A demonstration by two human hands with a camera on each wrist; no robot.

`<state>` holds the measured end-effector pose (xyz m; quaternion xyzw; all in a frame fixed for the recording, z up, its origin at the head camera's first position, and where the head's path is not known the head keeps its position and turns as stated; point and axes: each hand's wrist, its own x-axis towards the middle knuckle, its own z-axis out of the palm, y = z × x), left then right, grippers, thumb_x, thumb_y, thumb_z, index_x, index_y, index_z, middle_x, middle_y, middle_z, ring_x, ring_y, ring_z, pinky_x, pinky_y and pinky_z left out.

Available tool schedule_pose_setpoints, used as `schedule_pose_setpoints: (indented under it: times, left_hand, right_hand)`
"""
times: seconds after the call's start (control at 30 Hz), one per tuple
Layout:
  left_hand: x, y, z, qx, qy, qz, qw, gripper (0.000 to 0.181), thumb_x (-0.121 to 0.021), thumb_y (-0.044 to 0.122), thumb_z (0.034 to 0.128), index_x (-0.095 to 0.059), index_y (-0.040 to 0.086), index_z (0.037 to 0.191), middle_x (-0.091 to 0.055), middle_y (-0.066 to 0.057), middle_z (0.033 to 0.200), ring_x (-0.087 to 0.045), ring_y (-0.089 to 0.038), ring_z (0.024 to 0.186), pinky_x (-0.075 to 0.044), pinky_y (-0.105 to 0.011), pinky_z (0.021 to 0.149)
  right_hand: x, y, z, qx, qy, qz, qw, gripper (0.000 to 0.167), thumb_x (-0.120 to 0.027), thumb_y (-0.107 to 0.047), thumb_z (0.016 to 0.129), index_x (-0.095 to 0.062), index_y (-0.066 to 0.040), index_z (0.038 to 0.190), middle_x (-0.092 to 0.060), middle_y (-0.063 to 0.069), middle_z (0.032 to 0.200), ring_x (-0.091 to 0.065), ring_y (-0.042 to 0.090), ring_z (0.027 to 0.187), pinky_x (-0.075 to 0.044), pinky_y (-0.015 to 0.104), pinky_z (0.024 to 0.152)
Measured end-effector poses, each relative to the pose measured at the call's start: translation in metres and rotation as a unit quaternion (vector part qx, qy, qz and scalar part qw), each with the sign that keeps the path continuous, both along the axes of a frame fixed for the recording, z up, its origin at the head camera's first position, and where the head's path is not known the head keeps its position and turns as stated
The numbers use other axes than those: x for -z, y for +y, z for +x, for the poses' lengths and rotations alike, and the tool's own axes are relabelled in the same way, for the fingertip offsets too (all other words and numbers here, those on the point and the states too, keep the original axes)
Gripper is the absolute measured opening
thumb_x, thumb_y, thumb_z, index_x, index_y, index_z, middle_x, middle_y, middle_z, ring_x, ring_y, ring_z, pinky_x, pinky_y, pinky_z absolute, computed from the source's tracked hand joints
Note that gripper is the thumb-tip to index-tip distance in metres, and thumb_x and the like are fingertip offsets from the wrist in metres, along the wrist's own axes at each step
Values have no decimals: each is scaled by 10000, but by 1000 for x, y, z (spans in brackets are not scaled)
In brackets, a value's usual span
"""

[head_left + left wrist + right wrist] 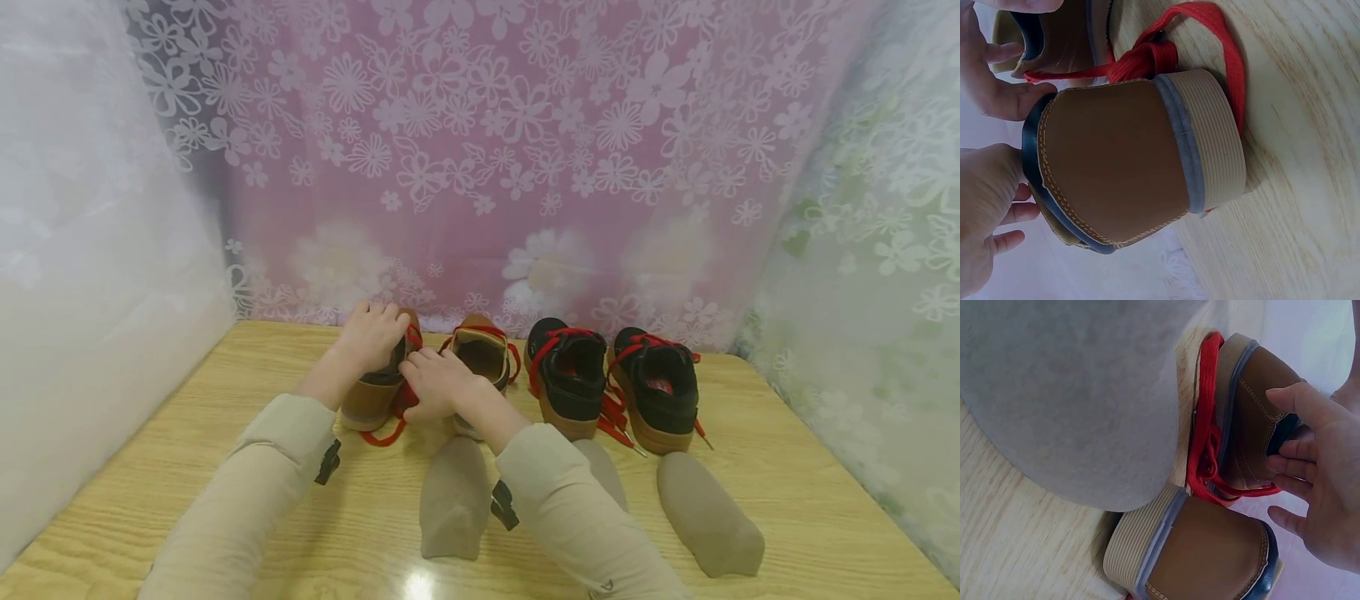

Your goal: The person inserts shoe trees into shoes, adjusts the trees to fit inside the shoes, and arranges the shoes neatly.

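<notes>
My left hand [369, 335] lies over the top of the leftmost brown shoe [369, 402]; in the left wrist view its fingers reach over the collar of that brown shoe [1110, 162], loosely bent. My right hand [438, 383] is at the same shoe's right side, between it and the second brown shoe [480, 354]. The right wrist view has the right hand [1329, 469] with fingers lightly bent at the opening of the left brown shoe [1257, 406]; whether they pinch it cannot be told. Red laces [1210, 25] loop beside the shoe on the table.
Two black shoes with red laces [573, 383] [663, 396] stand to the right. Grey-beige inserts lie in front of the shoes: one [455, 500] near the middle, one [708, 517] at the right, another [602, 471] partly behind my right sleeve. A pink floral curtain [480, 167] hangs behind.
</notes>
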<state>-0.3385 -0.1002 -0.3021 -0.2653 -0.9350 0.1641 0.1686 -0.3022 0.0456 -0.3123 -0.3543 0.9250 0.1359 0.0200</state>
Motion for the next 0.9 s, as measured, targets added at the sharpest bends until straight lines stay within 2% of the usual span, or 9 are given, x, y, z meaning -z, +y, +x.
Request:
schedule_pose_setpoints:
  times: [0.37,0.6,0.9]
  left_hand:
    - [4,-5,4,105,160,37,9998,212,-651,162,850,-526,50,979,-535,-124,975,-546,-304,901,-402,-442,783]
    - [6,-9,7,127,85,74,9999,202,-631,166,868,-521,46,988,-531,-128,995,-535,-304,936,-390,-442,774]
    - [3,-14,9,281,-19,275,9992,177,-612,145,880,-528,37,992,-539,-135,1011,-536,-309,938,-392,-446,777]
  right_hand:
    - [-1,-7,8,136,3,76,9999,645,-576,-499,839,-429,-130,1348,-410,17,1367,-323,199,1284,-289,429,1026]
    - [0,-13,16,222,60,67,9997,635,-594,-499,826,-449,-130,1322,-436,17,1333,-346,201,1259,-312,431,1005]
    - [-5,-15,16,267,-33,85,9996,631,-568,-493,853,-429,-132,1351,-416,21,1359,-341,204,1272,-298,426,1018]
